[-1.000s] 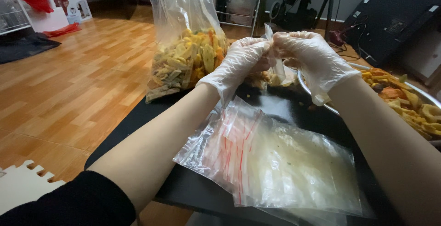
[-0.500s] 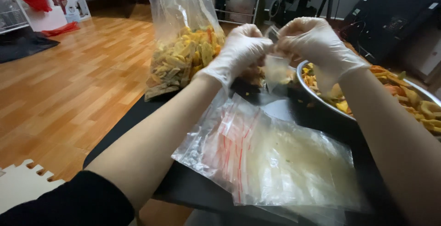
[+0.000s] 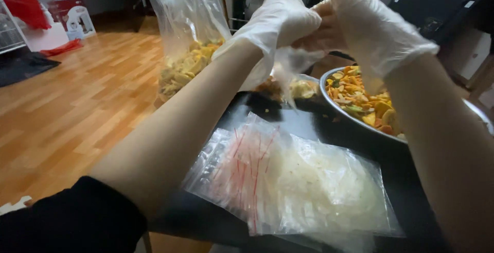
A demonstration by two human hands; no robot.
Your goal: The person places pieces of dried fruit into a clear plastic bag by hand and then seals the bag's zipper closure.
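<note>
small bag mostly hidden by gloved hands, metal bowl half hidden by right forearm

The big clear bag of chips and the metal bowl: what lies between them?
In the head view, the left hand and its small clear bag hang between the big bag and the metal bowl.

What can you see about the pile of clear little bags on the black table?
The pile of bags is a loose stack of small, flat, see-through plastic pouches, empty as far as can be seen. Thin red lines run along the left ends, which look like the sealing strips. The plastic looks thin, shiny and slightly crinkled. The bags lie fanned out flat on the black table, near its front edge, in front of the metal bowl of mixed chips. Neither gloved hand touches them; both are raised above.
</note>
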